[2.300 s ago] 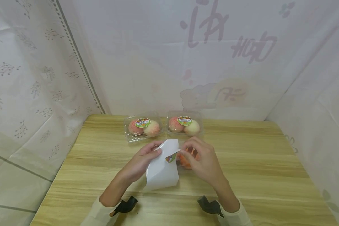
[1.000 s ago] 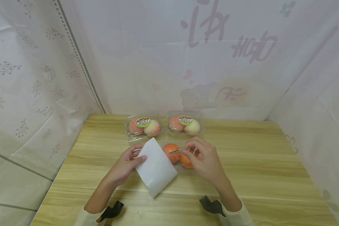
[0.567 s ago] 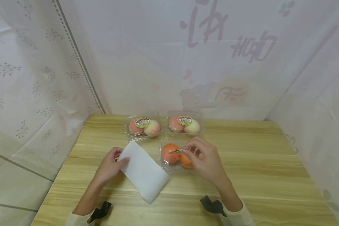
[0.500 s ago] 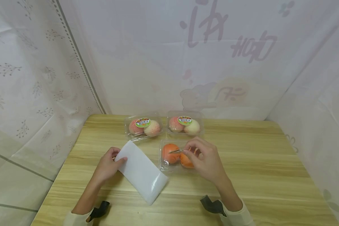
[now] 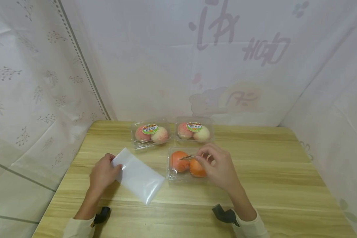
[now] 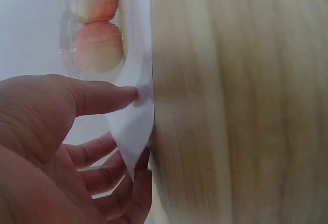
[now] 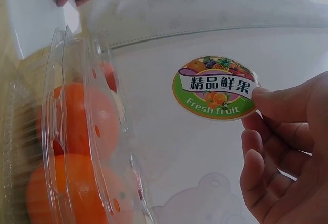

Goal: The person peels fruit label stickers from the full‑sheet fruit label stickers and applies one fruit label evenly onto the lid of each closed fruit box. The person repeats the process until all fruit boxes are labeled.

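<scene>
Between thumb and fingers my right hand (image 5: 218, 167) pinches an oval "Fresh fruit" sticker (image 7: 215, 88) by its edge. It hangs over a clear plastic fruit box (image 5: 173, 178) holding two orange fruits (image 5: 179, 161), and seen from the head it is nearly edge-on. Over to the left, my left hand (image 5: 103, 172) grips a corner of a white backing sheet (image 5: 138, 177), thumb on top and fingers beneath. The sheet slants down towards the middle of the table, and its face shows no sticker.
Two more clear boxes, one on the left (image 5: 137, 145) and one on the right (image 5: 211, 137), stand at the back of the wooden table (image 5: 270, 172). Each holds two pink-and-cream fruits and bears an oval sticker on its lid. Printed curtains (image 5: 148, 66) hang behind and at both sides.
The sticker has come off the white sheet into my right hand, which stays over the orange fruits. My left hand has carried the sheet leftward, uncovering the front box.
</scene>
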A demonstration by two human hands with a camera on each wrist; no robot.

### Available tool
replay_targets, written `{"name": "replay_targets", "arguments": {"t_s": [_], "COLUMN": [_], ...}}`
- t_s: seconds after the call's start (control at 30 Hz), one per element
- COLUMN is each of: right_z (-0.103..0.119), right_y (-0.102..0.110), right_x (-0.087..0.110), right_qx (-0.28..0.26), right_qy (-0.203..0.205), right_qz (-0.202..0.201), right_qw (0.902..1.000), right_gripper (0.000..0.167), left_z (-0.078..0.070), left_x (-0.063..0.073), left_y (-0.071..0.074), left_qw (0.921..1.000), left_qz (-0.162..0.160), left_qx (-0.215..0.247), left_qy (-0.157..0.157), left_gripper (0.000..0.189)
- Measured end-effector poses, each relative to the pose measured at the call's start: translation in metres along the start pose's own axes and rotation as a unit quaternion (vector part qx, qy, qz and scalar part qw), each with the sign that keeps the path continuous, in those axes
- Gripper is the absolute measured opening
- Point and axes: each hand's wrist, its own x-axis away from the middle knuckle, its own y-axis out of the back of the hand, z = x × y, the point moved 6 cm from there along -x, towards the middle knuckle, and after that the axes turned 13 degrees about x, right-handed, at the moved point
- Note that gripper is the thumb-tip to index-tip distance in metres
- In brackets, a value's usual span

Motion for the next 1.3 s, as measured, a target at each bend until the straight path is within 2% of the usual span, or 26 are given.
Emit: {"name": "replay_targets", "arguments": {"t_s": [0.17, 0.3, 0.43, 0.53, 0.67, 0.77, 0.9, 1.07, 1.23, 1.3], "right_z": [-0.01, -0.018, -0.028, -0.035, -0.036, -0.036, -0.036, -0.036, -0.032, -0.032], "right_y": [0.0, -0.001, -0.004, -0.004, -0.003, -0.002, -0.002, -0.001, 0.002, 0.003], "right_x": [-0.001, -0.002, -0.001, 0.0, 0.001, 0.001, 0.001, 0.002, 0.002, 0.002], "right_qx": [-0.011, -0.023, -0.023, -0.022, -0.029, -0.039, -0.051, -0.064, -0.084, -0.09], "right_qy": [-0.024, -0.045, -0.084, -0.113, -0.134, -0.143, -0.151, -0.155, -0.163, -0.165], "right_qz": [0.001, 0.003, 0.01, 0.01, 0.003, 0.0, -0.003, -0.008, -0.012, -0.013], "right_qw": [0.9997, 0.9987, 0.9962, 0.9934, 0.9906, 0.989, 0.9873, 0.9857, 0.983, 0.982], "right_gripper": [0.022, 0.021, 0.014, 0.008, 0.004, 0.004, 0.005, 0.007, 0.005, 0.005], "left_z": [-0.003, -0.007, -0.014, -0.028, -0.058, -0.083, -0.117, -0.155, -0.18, -0.187], "left_x": [0.001, 0.003, 0.006, 0.008, 0.013, 0.019, 0.027, 0.036, 0.04, 0.041], "left_y": [0.0, 0.0, -0.001, -0.003, -0.011, -0.017, -0.027, -0.044, -0.063, -0.07], "left_qw": [0.9987, 0.9977, 0.9974, 0.9935, 0.9773, 0.9606, 0.9378, 0.9159, 0.8991, 0.8952], "left_qz": [-0.018, -0.025, -0.038, -0.036, -0.018, -0.012, -0.005, 0.019, 0.051, 0.061], "left_qx": [-0.046, -0.055, -0.024, 0.029, 0.089, 0.114, 0.14, 0.158, 0.19, 0.2], "left_qy": [-0.016, -0.029, -0.056, -0.104, -0.192, -0.253, -0.318, -0.368, -0.391, -0.393], "left_gripper": [0.045, 0.046, 0.04, 0.029, 0.016, 0.016, 0.018, 0.021, 0.023, 0.024]}}
